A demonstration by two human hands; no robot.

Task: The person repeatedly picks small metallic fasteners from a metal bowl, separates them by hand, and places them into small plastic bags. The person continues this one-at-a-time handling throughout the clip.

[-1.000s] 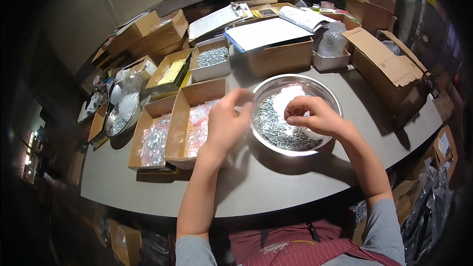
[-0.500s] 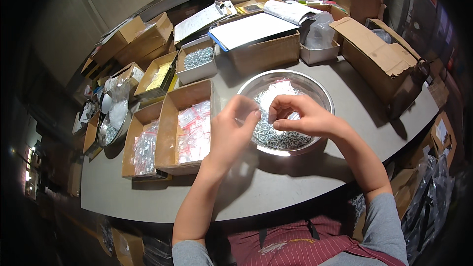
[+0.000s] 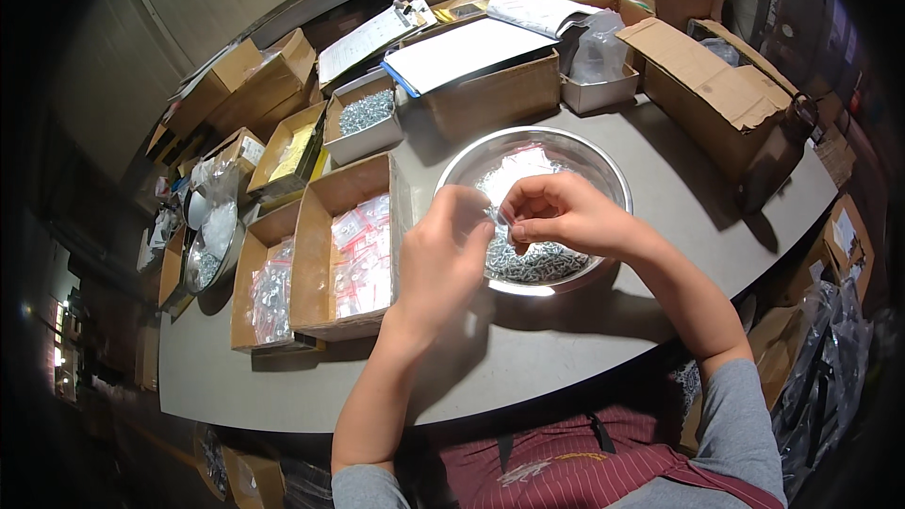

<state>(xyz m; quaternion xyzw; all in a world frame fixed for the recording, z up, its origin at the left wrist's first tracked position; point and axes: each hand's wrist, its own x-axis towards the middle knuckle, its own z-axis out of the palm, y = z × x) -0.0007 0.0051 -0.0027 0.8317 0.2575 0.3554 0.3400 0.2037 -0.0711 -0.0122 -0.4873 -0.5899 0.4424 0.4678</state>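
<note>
A steel bowl [image 3: 617, 174] holds many small screws [image 3: 542, 264] and, toward its far side, a pile of small clear bags [image 3: 521, 162] with red edges. Over its near left part my left hand [image 3: 441, 250] and my right hand [image 3: 566, 214] meet, both closed in a pinch. Between the fingertips shows a small clear plastic bag [image 3: 499, 216], partly hidden and blurred. Whether a screw is in the fingers I cannot tell. Left of my left hand stands a cardboard tray [image 3: 313, 240] of flat red-edged bags [image 3: 363, 250].
Beside that tray sits another cardboard tray [image 3: 247, 292] with filled clear bags. Farther back are a white box of screws [image 3: 366, 115] and a large carton [image 3: 495, 99] with papers on top. An open carton [image 3: 707, 99] stands at the right, near a dark bottle [image 3: 778, 155].
My right hand has moved left, closer to my left hand, and their fingertips now nearly touch. The whole view has shifted slightly.
</note>
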